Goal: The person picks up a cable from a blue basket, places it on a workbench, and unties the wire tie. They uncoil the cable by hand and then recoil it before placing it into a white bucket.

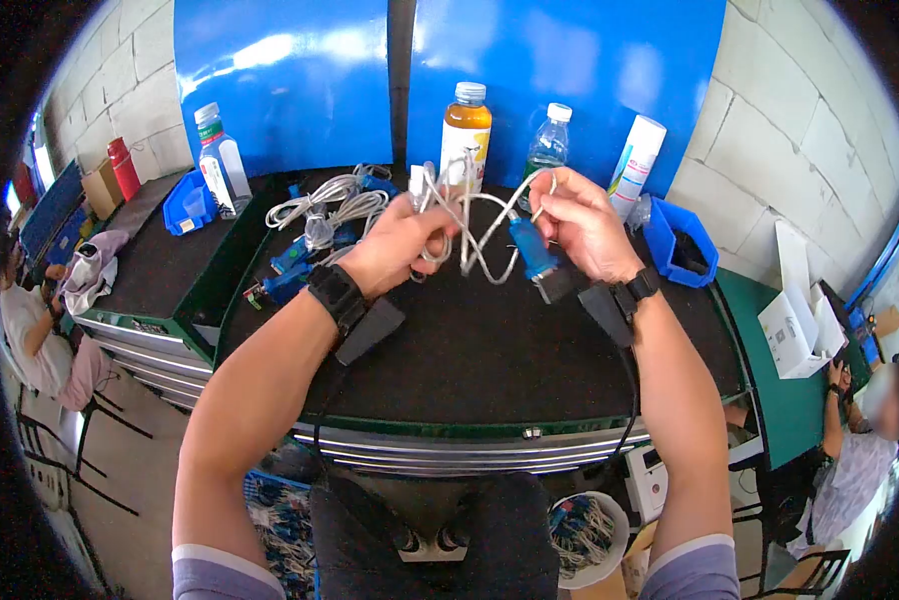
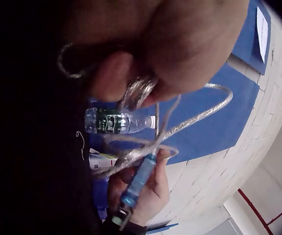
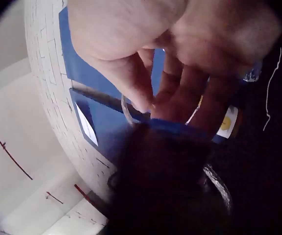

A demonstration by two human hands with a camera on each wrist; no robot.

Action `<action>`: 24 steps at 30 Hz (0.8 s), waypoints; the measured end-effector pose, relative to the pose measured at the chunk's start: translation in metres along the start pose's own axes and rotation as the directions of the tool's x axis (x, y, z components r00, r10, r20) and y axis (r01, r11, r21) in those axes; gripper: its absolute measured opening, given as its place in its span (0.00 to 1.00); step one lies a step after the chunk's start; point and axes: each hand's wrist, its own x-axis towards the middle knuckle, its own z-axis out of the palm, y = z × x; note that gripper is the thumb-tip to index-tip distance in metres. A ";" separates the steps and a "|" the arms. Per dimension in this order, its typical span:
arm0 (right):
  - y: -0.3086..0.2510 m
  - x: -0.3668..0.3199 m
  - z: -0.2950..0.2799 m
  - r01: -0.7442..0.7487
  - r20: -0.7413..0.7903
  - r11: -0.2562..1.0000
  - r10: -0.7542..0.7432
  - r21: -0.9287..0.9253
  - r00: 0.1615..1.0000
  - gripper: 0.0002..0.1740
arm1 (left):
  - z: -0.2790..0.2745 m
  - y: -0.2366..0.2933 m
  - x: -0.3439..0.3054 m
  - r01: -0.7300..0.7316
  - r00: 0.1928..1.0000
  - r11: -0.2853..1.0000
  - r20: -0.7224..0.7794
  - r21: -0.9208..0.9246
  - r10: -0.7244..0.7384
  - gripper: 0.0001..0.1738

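A grey-white cable (image 1: 490, 262) with a translucent blue serial connector (image 1: 533, 252) on one end hangs in loops between both hands over the dark mat. My left hand (image 1: 395, 245) grips gathered strands; in the left wrist view, the shiny braided strands (image 2: 140, 90) pass between its thumb and fingers. A pale plug end (image 1: 417, 180) sticks up beside that hand. My right hand (image 1: 592, 228) pinches the cable near the blue connector, which hangs below the fingers. In the right wrist view, a dark, blurred shape covers much of the cable below the fingertips (image 3: 143, 103).
Coiled cables with blue connectors (image 1: 335, 205) lie at the back left. Along the back stand an orange drink bottle (image 1: 467, 140), a water bottle (image 1: 550, 145) and a spray can (image 1: 635, 165). A blue bin (image 1: 682, 245) sits right; a bucket of cables (image 1: 610, 515) stands below.
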 end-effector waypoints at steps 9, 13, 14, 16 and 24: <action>-0.001 0.002 -0.008 0.010 0.067 0.944 0.013 -0.330 0.998 0.10 | -0.001 -0.002 0.004 -0.293 0.933 0.951 -0.246 -0.101 0.262 0.09; -0.001 -0.002 -0.002 -0.008 0.284 0.894 0.151 -0.448 0.947 0.09 | -0.001 -0.002 0.004 -0.286 0.925 0.952 -0.291 -0.109 0.244 0.10; 0.000 -0.001 -0.003 0.000 0.335 0.872 0.188 -0.490 0.923 0.09 | -0.002 -0.002 0.003 -0.289 0.909 0.949 -0.347 -0.124 0.232 0.09; -0.006 -0.003 0.001 -0.029 0.410 0.819 0.317 -0.572 0.855 0.07 | -0.007 -0.006 0.005 -0.351 0.874 0.922 -0.409 -0.161 0.262 0.07; -0.013 -0.015 0.027 -0.159 0.565 0.971 0.234 -0.180 0.791 0.21 | -0.004 -0.002 0.006 -0.443 0.880 0.867 -0.296 -0.228 0.372 0.06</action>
